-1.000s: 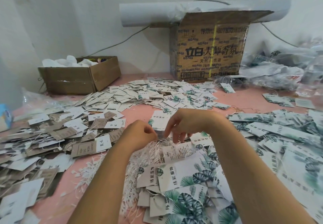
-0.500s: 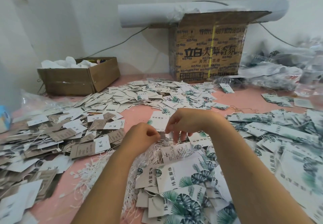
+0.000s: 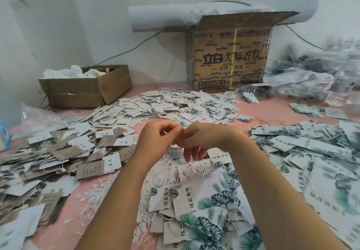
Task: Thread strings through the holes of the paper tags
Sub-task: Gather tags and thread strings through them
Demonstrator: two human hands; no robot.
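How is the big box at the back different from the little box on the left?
The big box stands tall and is covered in black writing with a yellow strap; the little box is low and plain brown. A white roll lies across the big box's top; the little box is open, with white stuffing showing. Both are cardboard, against the wall.

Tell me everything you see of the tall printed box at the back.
The tall cardboard box stands upright on the pink table by the wall. Brown card, black printed characters, a barcode low on the front, a yellow strap running down it. Its top flaps are open; a white roll lies across the top. Clear plastic bags crowd its right side.
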